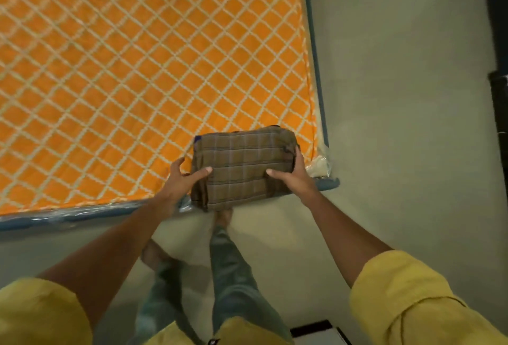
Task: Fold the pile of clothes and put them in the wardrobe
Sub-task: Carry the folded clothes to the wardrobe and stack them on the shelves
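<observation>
A folded stack of clothes (243, 163), brown plaid on top with a bit of purple showing at its upper left, is over the near right corner of the orange mattress (137, 69). My left hand (182, 178) grips the stack's left side, thumb on top and fingers spread beside it. The right side is gripped by my right hand (295, 175), its thumb lying on top and its fingers curled round the edge. Whether the stack rests on the bed or is lifted off it, I cannot tell.
The mattress has a white diamond pattern and a blue plastic-wrapped edge (82, 216). Grey floor (398, 110) runs to the right of the bed and beneath me. Dark objects (497, 28) stand along the right edge. My feet are on the floor by the bed corner.
</observation>
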